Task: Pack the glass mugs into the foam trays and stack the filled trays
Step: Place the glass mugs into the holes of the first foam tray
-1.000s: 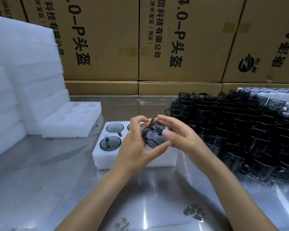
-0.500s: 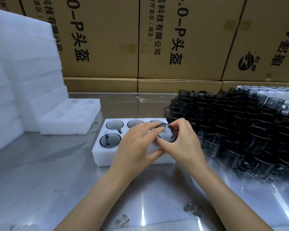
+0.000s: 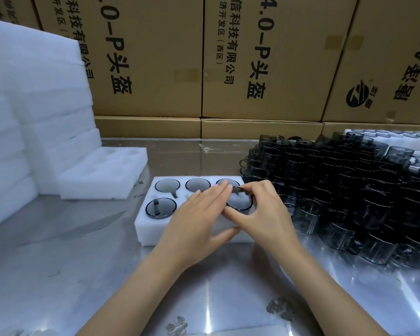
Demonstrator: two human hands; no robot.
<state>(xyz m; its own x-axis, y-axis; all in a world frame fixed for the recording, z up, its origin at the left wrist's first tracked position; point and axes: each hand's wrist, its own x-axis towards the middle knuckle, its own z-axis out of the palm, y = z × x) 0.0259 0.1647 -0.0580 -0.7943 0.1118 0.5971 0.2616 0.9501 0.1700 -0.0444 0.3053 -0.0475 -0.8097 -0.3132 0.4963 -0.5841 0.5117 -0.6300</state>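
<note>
A steel table (image 3: pixel 58 275) backed by a wall of printed cartons (image 3: pixel 146 57); every place below is given relative to the foam tray (image 3: pixel 143 224) at its centre. The tray has two rows of round pockets, and you are filling the front row's right-hand pocket: your right hand (image 3: pixel 264 214) pinches the rim of a mug (image 3: pixel 239 201) between thumb and curled fingers, lowering it mouth-up so that it seats squarely. Your left hand (image 3: pixel 194 221) lies across the tray with fingers straight and thumb against the front wall, probably to steady the light foam while the glass goes in. Count four mugs already seated: three in the back row and one at front left (image 3: pixel 161 207); the front middle pocket is hidden under your left hand, so its state cannot be told. Right of the tray stands the supply, a dense block of dark mugs (image 3: pixel 349 190), too many to count. Left of the tray lies one empty tray (image 3: pixel 102 175), with a tall foam stack (image 3: pixel 29 105) beyond it within easy reach.
</note>
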